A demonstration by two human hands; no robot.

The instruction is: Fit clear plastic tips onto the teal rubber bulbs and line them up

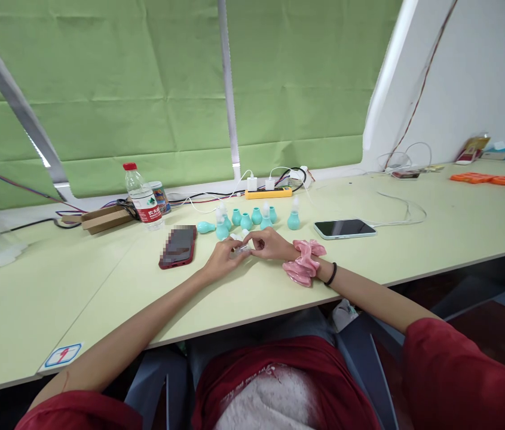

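Note:
My left hand and my right hand meet over the table, fingers pinched on a small clear plastic piece. Its exact kind is too small to make out. Just beyond my fingers stand several teal rubber squeeze bulbs. Some are bare with an open neck; others carry a clear tip, such as the upright bulb with a tip at the right. One teal bulb lies on its side at the left of the group. A pink scrunchie sits around my right wrist.
A red-cased phone lies left of my hands, a light-blue phone to the right. Behind are a water bottle, a can, a cardboard tray and a yellow power strip with cables. Orange objects lie far right.

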